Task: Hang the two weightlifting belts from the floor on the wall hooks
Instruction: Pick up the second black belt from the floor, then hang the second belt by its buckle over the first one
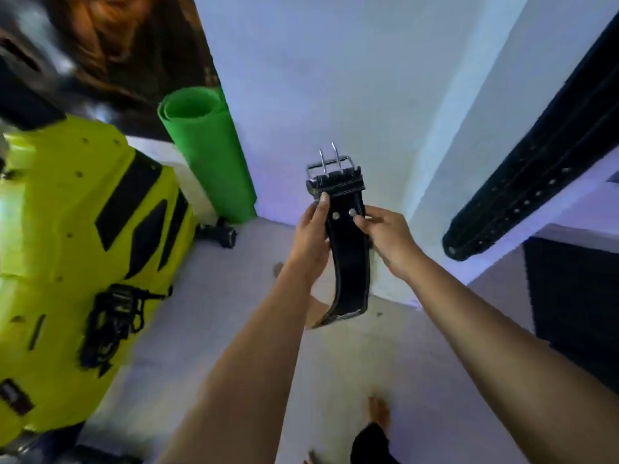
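**Second belt raised toward the wall**

The belt [346, 242] is gripped near its buckle [330, 169] by the left hand [313, 229] and right hand [385, 236]. The buckle frame should be lifted squarely onto a hook; no hook is visible.

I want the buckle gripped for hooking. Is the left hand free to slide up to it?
Probably yes: the left hand grips the belt just below the buckle, with nothing between.

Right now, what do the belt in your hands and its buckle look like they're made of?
Belt: probably leather, glossy black, with pale stitching along the edges and two metal rivets. Buckle: shiny silver metal, likely steel, with two prongs sticking up. Left hand and right hand pinch it just below the buckle.
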Motion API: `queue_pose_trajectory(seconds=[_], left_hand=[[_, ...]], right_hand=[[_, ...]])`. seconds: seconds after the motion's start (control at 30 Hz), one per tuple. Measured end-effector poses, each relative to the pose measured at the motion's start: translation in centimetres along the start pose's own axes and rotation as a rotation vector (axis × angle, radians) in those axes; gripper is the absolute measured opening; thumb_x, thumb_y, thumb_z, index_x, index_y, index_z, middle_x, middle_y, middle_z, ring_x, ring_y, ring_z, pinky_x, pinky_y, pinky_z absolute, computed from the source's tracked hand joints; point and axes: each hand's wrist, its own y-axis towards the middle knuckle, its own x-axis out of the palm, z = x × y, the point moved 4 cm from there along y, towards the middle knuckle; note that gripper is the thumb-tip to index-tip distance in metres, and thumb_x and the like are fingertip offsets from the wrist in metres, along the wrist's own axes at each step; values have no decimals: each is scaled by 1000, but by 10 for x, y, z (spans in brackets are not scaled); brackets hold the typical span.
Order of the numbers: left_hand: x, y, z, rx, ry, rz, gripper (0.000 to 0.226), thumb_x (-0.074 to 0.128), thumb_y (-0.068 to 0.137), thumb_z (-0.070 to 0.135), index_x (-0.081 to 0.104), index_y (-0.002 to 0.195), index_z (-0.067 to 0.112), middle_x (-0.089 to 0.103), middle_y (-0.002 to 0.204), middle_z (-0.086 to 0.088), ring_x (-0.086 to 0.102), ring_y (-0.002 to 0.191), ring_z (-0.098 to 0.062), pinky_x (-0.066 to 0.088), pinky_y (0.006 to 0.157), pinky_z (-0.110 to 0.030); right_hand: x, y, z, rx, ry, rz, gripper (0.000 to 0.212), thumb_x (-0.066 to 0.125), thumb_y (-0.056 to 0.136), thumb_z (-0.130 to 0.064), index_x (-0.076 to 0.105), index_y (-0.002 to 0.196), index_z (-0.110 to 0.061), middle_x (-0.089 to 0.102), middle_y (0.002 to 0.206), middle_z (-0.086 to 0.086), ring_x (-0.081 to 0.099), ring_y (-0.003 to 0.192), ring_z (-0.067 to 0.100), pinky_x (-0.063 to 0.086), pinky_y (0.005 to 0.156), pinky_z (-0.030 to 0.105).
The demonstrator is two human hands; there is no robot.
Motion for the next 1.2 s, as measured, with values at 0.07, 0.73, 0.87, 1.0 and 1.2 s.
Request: queue_pose_trajectory(seconds=[0.07, 0.73, 0.87, 1.0, 1.2], left_hand=[[39, -19, 53, 120, 19, -99, 32, 49, 96, 33, 62, 114, 10, 68, 104, -12, 66, 92, -24, 53, 89, -40], [373, -205, 247, 705, 139, -484, 19, 55, 93, 12, 67, 107, 7, 70, 70, 8, 66, 66, -2, 54, 58, -16], [420, -228, 256, 778, 170, -509, 21, 55, 93, 11, 65, 109, 2, 69, 67, 6, 65, 56, 1, 52, 53, -15], [452, -239, 265, 853, 235, -528, 25, 55, 93, 15, 62, 111, -1, 66, 71, 4, 64, 57, -2, 52, 54, -17], [466, -228, 234, 823, 357, -551, 12, 55, 93, 16, 64, 97, 9, 69, 90, -6, 66, 90, -25, 55, 85, -40]], right_hand=[[-14, -22, -56, -64, 138, 35, 22, 58, 88, -12, 68, 107, -12, 70, 89, 8, 66, 82, 24, 55, 79, 38], [-247, -192, -388, -604, 246, 202, 42, 63, 83, -37, 63, 111, -6, 66, 114, 13, 61, 107, 29, 49, 98, 48], [-283, -209, -414, -655, 305, 209, 41, 65, 83, -29, 61, 115, -5, 67, 114, 18, 65, 100, 33, 52, 93, 49], [-309, -220, -438, -757, 402, 262, 26, 68, 80, -19, 65, 102, -4, 69, 102, 17, 65, 93, 33, 53, 89, 51], [-333, -236, -463, -858, 361, 358, 13, 74, 74, -29, 67, 75, -18, 69, 93, 7, 60, 94, 31, 48, 96, 54]])
